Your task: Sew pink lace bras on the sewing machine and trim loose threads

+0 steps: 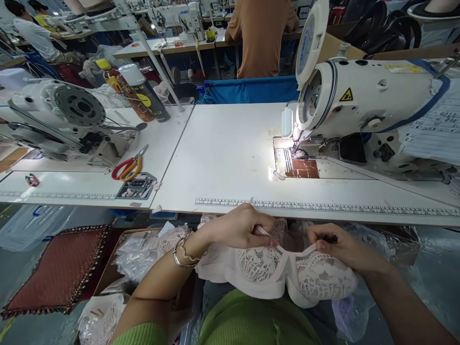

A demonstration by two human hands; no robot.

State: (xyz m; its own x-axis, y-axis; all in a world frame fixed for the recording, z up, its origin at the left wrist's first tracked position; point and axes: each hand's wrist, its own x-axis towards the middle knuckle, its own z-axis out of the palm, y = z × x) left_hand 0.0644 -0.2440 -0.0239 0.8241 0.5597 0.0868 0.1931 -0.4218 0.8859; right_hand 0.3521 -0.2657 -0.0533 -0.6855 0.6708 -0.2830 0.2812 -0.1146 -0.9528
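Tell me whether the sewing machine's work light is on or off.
On. The sewing machine throws a bright glare around the needle area and onto the white table beside it.

Two sewing machines stand on the white table (230,158): one sewing machine (366,105) lit at its needle, and a second sewing machine (61,120) well to the left of it. Left of the lit machine lie one pair of scissors (128,165) and two bottles (140,93). Below the table's edge, two hands, the left hand (239,227) and the right hand (336,247), hold one lace garment (280,270). Behind the table, perhaps three people (262,38) sit.
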